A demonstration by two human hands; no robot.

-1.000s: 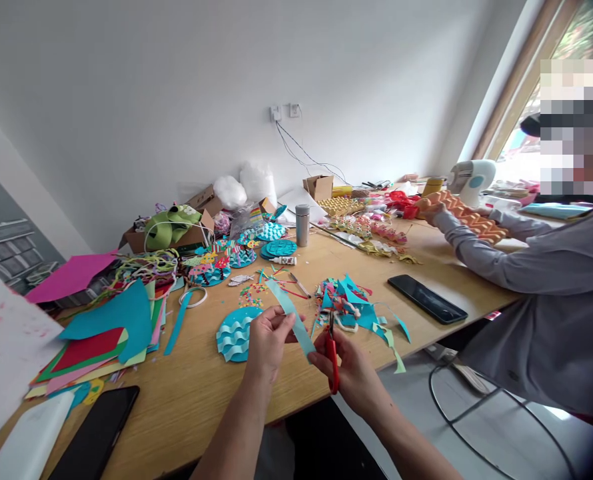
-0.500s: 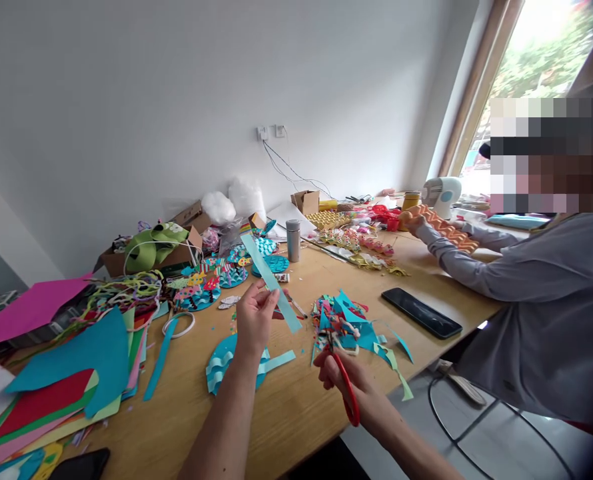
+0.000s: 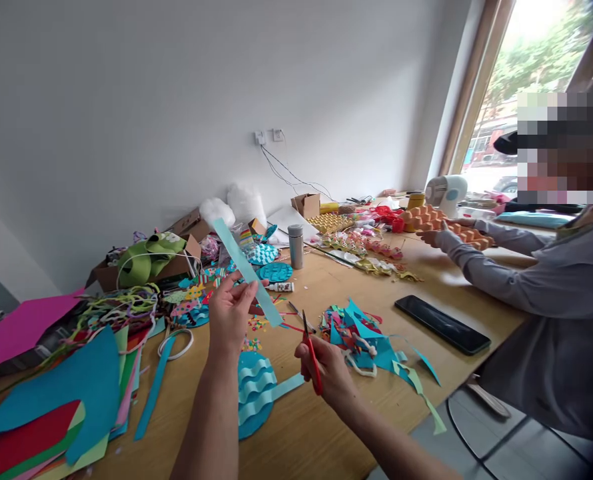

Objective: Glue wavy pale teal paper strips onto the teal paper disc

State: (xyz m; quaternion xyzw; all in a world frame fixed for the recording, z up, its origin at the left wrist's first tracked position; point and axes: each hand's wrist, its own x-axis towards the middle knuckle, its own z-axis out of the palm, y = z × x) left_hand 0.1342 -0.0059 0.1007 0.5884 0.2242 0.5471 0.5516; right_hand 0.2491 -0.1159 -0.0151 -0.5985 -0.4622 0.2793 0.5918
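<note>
My left hand (image 3: 230, 311) is raised above the wooden table (image 3: 316, 427) and pinches a long light-blue paper strip (image 3: 244, 268) that slants up to the left. My right hand (image 3: 325, 370) grips red-handled scissors (image 3: 310, 352), blades pointing up toward the strip's lower end, a small gap between them. Below both hands lies a round turquoise disc with wavy layered strips (image 3: 254, 395), and a short cut-off blue strip (image 3: 287, 386) rests against it.
A heap of paper scraps (image 3: 364, 333) and a black phone (image 3: 442, 324) lie to the right. Stacked coloured sheets (image 3: 66, 400) fill the left. A person in a grey sleeve (image 3: 506, 280) handles an orange folded piece (image 3: 444, 223). A steel bottle (image 3: 295, 246) and boxes stand behind.
My left hand has lifted the strip higher after a piece was cut off and dropped by the disc. My right hand has brought the scissors back up toward the strip.
</note>
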